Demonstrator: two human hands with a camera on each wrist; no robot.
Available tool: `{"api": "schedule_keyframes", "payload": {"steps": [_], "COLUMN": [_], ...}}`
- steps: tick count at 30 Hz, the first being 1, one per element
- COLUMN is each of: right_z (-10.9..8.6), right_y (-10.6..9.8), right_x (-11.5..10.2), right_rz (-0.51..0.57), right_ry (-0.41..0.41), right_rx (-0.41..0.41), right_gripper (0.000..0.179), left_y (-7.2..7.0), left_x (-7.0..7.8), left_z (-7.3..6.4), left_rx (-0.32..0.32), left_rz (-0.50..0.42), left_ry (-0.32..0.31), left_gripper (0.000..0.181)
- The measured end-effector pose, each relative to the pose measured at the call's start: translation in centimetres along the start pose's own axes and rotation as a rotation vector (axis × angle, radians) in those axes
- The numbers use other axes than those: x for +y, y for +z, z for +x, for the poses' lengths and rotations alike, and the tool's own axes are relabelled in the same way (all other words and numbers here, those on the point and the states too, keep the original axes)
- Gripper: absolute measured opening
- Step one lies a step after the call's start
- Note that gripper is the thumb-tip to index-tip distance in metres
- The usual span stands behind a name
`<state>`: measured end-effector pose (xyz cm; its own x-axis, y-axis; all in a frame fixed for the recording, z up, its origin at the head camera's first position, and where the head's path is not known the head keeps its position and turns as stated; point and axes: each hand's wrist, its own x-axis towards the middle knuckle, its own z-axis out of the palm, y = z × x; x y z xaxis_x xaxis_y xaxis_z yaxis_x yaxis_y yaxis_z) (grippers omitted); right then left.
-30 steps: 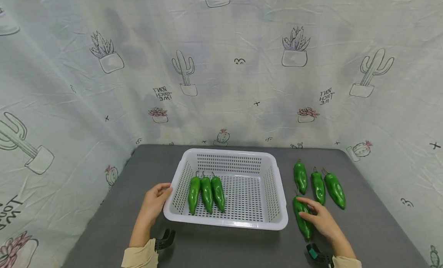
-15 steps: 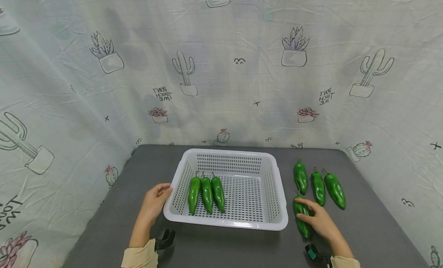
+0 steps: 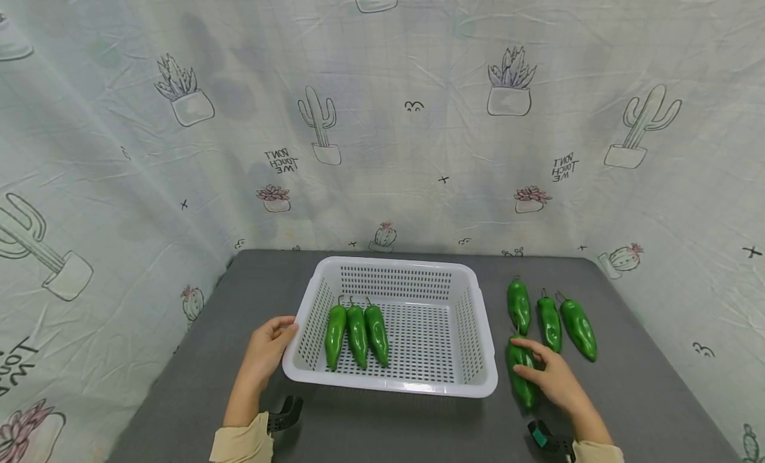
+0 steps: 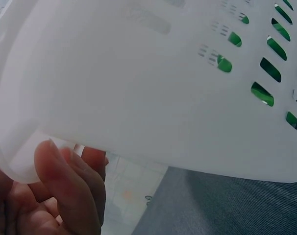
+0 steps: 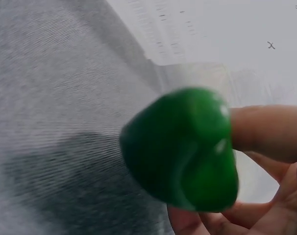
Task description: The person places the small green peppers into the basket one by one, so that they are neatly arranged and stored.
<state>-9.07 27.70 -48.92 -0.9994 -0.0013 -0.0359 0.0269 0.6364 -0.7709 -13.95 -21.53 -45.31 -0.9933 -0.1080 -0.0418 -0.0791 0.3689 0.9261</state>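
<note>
The right hand, its grip pinching a green pepper between thumb and fingers, is just right of the white basket on the grey worktop. The left hand holds the basket's left rim, fingers curled at the edge. Inside, toward the left, three peppers lie side by side, and three loose peppers lie beyond the held one.
</note>
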Motion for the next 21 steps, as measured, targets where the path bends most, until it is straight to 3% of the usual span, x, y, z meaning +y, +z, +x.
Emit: {"api": "schedule_keyframes", "payload": {"steps": [13,21], "right_z": [0.5,1.2], "right_y": [-1.6,-3.0], "right_x": [-2.0,-4.1], "right_rz": [0.039,0.021], "right_ry": [-0.031,-0.115], "right_rx": [0.034,0.077], "right_gripper": [0.056,0.055], "left_y": [0.0,0.0], "left_x": [-0.1,-0.1], "left_z": [0.1,0.1], "left_rx": [0.007,0.01], "left_rz": [0.012,0.009], "left_ry": [-0.006,-0.007], "left_gripper": [0.034,0.034]}}
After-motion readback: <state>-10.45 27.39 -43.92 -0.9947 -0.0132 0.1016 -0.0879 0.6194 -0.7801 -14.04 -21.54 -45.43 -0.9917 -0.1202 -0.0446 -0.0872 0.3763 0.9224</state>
